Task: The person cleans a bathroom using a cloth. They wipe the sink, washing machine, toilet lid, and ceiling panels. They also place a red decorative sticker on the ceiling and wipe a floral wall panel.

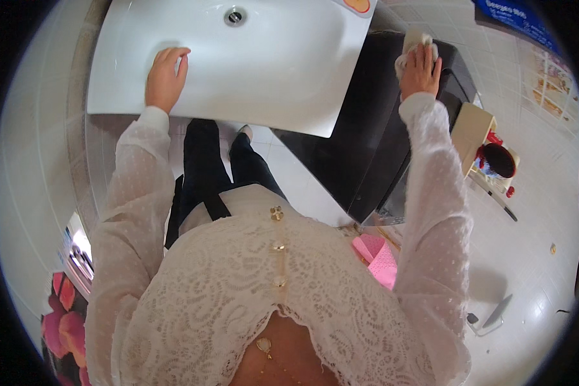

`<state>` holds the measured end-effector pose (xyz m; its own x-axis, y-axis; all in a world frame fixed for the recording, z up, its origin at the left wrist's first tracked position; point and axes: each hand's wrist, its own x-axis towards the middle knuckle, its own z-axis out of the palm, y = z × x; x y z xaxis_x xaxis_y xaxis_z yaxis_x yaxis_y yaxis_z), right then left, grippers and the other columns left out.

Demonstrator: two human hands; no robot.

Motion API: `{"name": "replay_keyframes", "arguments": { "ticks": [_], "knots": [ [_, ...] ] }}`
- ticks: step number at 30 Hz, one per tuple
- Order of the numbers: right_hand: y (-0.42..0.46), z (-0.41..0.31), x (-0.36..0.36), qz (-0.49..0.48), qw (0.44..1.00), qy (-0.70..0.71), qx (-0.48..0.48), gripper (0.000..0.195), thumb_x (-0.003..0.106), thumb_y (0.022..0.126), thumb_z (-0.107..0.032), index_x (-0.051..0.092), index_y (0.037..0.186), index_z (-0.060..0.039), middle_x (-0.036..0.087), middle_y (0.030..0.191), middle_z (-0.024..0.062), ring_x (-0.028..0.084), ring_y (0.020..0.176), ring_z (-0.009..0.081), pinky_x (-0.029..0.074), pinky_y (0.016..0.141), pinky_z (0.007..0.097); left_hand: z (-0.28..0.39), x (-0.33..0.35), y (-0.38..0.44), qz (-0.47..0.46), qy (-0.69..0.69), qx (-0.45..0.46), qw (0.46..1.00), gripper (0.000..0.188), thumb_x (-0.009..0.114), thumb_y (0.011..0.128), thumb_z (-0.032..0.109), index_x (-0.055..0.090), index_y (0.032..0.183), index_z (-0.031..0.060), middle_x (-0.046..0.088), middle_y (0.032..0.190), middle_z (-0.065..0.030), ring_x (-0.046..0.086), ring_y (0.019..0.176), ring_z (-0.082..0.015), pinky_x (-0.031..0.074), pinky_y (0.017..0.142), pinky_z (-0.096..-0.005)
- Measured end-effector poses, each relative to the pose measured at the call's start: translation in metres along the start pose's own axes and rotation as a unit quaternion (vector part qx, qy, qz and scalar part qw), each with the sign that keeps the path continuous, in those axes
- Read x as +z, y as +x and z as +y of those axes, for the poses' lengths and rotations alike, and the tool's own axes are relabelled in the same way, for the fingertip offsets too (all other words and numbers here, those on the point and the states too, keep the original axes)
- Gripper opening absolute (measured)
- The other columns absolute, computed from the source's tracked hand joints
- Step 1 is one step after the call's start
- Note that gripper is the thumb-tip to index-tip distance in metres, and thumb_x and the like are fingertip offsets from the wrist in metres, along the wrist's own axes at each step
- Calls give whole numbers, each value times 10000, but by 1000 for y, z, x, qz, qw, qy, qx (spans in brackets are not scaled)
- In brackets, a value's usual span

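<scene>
My left hand (168, 77) hovers over or rests lightly in the white ceramic washbasin (270, 87); contact cannot be made out. Nothing is in it, its fingers are loosely bent and the thumb stands apart. On the right, my right hand (420, 71) lies palm down on a bunched off-white cloth (415, 41), pressed against the top of a glossy black appliance or cabinet (366, 120). Part of the cloth is hidden beneath the fingers. The basin's metal drain (235, 17) shows at the top.
A beige wall-mounted holder (473, 130) with a dark-bristled red hairbrush (497, 160) is close to my right forearm. A pink perforated container (379, 260) is below the black unit. A small dish with an orange pattern (358, 6) sits at the basin's corner. Tiled wall (38, 125) borders the left side.
</scene>
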<state>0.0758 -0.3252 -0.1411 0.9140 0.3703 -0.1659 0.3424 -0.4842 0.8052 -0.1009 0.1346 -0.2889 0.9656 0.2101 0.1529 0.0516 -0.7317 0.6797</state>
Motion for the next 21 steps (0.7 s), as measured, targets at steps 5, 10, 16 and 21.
{"name": "replay_keyframes", "arguments": {
  "ticks": [5,10,16,21],
  "knots": [
    [-60,-50,23,-1,996,-30,-89,456,474,933,-214,518,1356,-49,370,1507,142,281,1432,290,254,1148,434,-19,8,-8,29,27,12,999,164,590,922,132,659,1061,78,651,1037,-77,618,915,-254,508,839,-343],
    [-183,-86,11,-142,916,341,-155,340,518,904,-131,621,1227,-145,533,1331,148,518,1226,319,428,1034,391,-18,8,-15,62,43,7,997,183,594,922,154,661,1073,75,653,1063,-78,610,976,-262,496,879,-357],
    [-141,-71,-2,-1,827,561,-30,211,525,901,-96,623,1077,-36,650,1037,184,597,1024,378,458,932,441,-10,13,-31,67,97,-1,993,180,593,918,172,664,1054,77,640,1098,-72,562,1099,-268,469,931,-380],
    [-132,-201,-29,116,924,363,-21,359,573,868,-85,564,1219,-8,492,1324,222,381,1308,461,263,1132,508,1,13,-32,43,128,-24,991,157,587,919,168,663,1023,77,645,1071,-66,576,1070,-267,480,913,-375]
  ]
}}
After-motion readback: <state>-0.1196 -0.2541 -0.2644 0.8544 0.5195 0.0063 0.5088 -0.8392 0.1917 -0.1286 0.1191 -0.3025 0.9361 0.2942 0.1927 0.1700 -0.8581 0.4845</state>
